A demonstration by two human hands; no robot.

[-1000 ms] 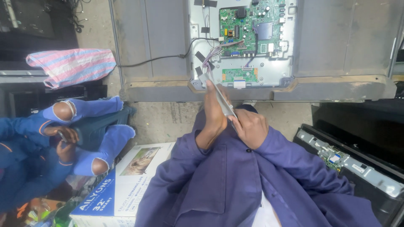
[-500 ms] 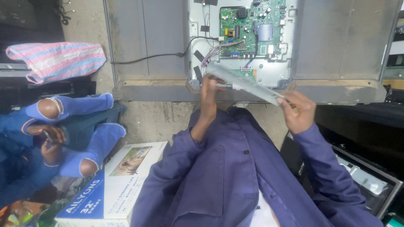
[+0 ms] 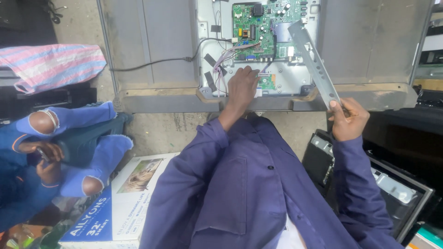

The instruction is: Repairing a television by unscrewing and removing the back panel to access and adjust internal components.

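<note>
Right hand [image 3: 348, 121] pinches the lower end of a long grey metal bracket [image 3: 314, 63], raised tilted over the opened television back [image 3: 152, 50]; left hand [image 3: 242, 85], fingers curled, presses by the wires [image 3: 226, 57] below the green circuit board [image 3: 265, 27].

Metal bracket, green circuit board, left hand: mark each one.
metal bracket [image 3: 315, 64], head view, middle of the strip.
green circuit board [image 3: 260, 27], head view, centre of the board.
left hand [image 3: 243, 85], head view, back of the hand.

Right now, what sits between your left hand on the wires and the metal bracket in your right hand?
In the head view, between the left hand and the metal bracket lies the grey back plate with a small green board; the right hand holds the bracket's lower end.
</note>
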